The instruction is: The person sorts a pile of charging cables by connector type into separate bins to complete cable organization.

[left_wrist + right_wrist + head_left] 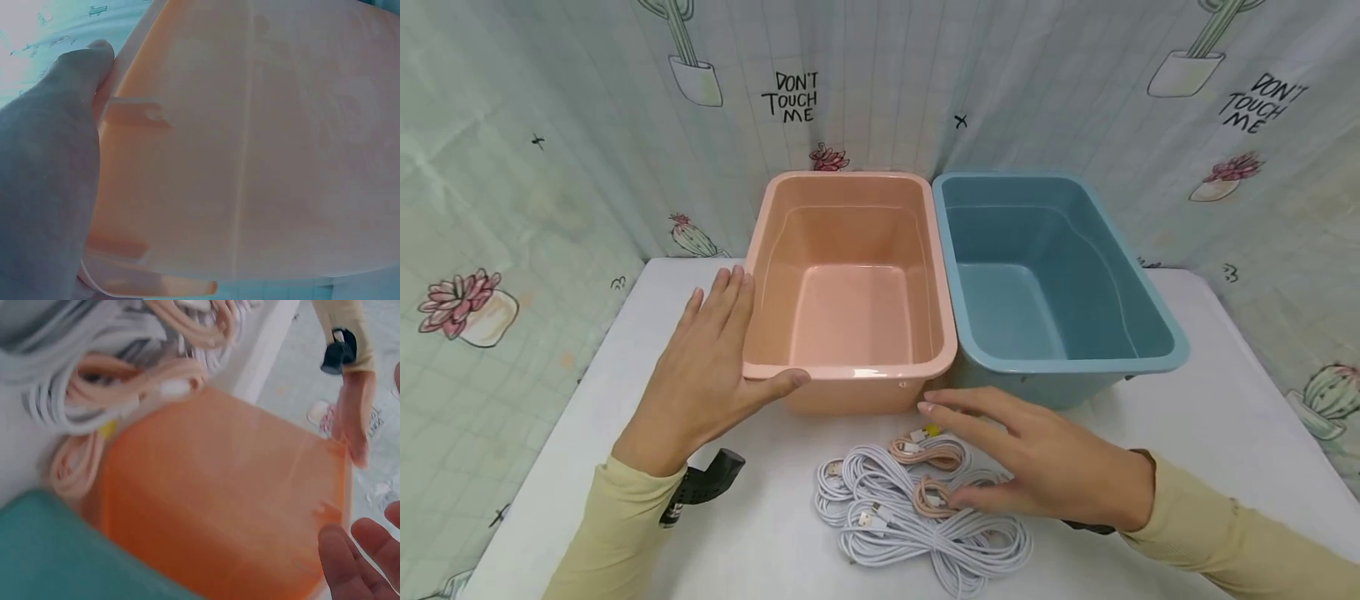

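My left hand [703, 367] rests on the front left corner of a peach plastic basin [850, 398], fingers straight along the outer side and thumb over the front rim. In the left wrist view that hand [44, 175] lies against the basin wall [187, 194]. Over the right part of a pile of coiled white cables [887, 546] hovers my right hand [1037, 458], its fingers loosely extended with nothing held. Two peach-coloured coiled cables [943, 454] lie among the white ones. The right wrist view shows the fingertips [344, 565] beside the peach basin [219, 481]. Whether the right thumb touches the cables cannot be told.
A blue basin [1075, 367] stands right beside the peach one, rims nearly touching. Both basins hold nothing visible. They stand on a white table [760, 533], with a printed curtain [880, 92] behind and at both sides.
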### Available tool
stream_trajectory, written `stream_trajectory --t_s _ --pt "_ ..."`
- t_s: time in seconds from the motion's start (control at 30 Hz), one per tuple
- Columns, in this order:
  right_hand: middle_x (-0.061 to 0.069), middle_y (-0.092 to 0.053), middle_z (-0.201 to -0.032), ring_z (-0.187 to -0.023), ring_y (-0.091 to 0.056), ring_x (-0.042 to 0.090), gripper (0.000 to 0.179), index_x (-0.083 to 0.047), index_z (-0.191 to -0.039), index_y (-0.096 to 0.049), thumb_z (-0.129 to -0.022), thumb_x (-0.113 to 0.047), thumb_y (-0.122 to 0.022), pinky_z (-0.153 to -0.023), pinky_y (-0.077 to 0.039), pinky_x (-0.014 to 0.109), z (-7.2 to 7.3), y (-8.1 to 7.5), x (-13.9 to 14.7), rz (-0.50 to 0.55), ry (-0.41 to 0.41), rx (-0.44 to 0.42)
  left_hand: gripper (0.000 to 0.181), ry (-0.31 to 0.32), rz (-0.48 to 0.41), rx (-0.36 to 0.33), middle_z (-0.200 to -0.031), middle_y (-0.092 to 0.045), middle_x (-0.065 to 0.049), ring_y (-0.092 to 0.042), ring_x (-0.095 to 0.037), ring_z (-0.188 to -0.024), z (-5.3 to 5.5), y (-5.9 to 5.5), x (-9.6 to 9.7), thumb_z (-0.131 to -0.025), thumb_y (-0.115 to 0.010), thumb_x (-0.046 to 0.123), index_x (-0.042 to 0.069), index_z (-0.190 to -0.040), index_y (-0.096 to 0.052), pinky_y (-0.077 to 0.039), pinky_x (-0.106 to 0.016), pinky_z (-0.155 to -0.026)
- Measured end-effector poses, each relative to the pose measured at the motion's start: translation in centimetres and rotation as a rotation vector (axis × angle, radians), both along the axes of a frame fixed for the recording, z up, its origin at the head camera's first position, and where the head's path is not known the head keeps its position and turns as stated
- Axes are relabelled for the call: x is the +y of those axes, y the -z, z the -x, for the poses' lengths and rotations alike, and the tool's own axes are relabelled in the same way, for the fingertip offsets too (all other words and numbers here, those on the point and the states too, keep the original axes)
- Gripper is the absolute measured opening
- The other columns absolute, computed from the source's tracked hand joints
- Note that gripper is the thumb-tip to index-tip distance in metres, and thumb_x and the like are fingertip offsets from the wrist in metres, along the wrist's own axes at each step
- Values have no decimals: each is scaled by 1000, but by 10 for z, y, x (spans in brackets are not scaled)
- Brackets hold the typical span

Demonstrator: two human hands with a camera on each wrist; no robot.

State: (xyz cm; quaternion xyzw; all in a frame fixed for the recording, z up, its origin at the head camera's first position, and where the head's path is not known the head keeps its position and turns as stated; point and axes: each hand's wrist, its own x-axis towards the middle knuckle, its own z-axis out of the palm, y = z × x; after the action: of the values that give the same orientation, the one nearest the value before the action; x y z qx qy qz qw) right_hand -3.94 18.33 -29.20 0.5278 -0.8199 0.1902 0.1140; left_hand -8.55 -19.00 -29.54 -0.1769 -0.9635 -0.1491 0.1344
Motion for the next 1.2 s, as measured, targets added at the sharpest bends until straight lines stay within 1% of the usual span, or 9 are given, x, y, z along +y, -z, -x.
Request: stream_trajectory --t_s 0.13,0.23,0.43,0.53,0.6,0.9,1.03,1.1,1.2 --pt "4 -57 -144 -114 -67 10 84 -10 -154 -46 -86 -40 -84 -89 -58 19 0 11 -4 -20 -40 -43 116 3 9 -16 -171 -24 -23 -18 -39 -162 -2 0 0 -86 -69 69 -2 -164 -19 -14 -55 -134" --pt "2 -60 -139 -106 -67 5 76 -13 -153 -48 -89 -38 -81 -88 -58 19 1 20 -5 -38 -61 -90 114 1 14 -24 -171 -23 -23 -18 -38 -163 -4 0 0 -88 -68 68 -2 -164 -19 -15 -55 -134" --pt "-3 -65 -130 -109 -65 1 59 -13 -143 -59 -93 -38 -78 -92 -57 17 1 34 -9 -79 -51 -143 114 -7 14 -24 -170 -25 -24 -19 -39 -162 -6 0 1 -87 -68 68 -2 -163 -20 -17 -56 -133" --pt "-5 -68 -125 -111 -64 2 51 -12 -138 -63 -96 -38 -75 -93 -58 20 1 39 -10 -112 -24 -154 114 -6 16 -18 -170 -26 -25 -20 -40 -162 -6 -2 1 -88 -68 68 -2 -163 -21 -16 -56 -133" --pt "-5 -70 -124 -112 -66 3 47 -13 -138 -65 -98 -38 -72 -93 -60 23 0 41 -11 -152 -3 -191 113 -5 18 -14 -169 -26 -25 -20 -40 -161 -6 -3 1 -88 -67 69 -2 -163 -21 -17 -57 -133" --pt "-3 -75 -121 -104 -67 0 45 -11 -136 -68 -102 -40 -66 -86 -59 20 1 51 -13 -284 31 -385 113 -1 23 -19 -170 -26 -25 -21 -40 -161 -6 -2 1 -88 -68 68 -2 -163 -20 -19 -58 -131" --pt "-3 -75 -124 -109 -67 -1 43 -11 -134 -70 -102 -40 -65 -90 -60 21 3 55 -13 -297 21 -461 113 -2 26 -24 -170 -26 -25 -21 -40 -161 -6 -2 1 -88 -68 68 -3 -163 -21 -19 -57 -132" --pt "-4 -75 -122 -105 -67 -3 43 -11 -134 -70 -102 -40 -65 -88 -59 19 5 57 -13 -284 10 -507 113 -2 27 -27 -170 -25 -25 -21 -40 -161 -6 -2 1 -89 -67 67 -3 -163 -21 -18 -56 -132" --pt "-8 -75 -111 -94 -63 -7 44 -11 -133 -70 -101 -39 -67 -82 -56 14 7 58 -14 -258 0 -578 113 1 24 -33 -170 -25 -25 -21 -41 -161 -5 -4 1 -89 -68 67 -3 -163 -20 -19 -57 -132"
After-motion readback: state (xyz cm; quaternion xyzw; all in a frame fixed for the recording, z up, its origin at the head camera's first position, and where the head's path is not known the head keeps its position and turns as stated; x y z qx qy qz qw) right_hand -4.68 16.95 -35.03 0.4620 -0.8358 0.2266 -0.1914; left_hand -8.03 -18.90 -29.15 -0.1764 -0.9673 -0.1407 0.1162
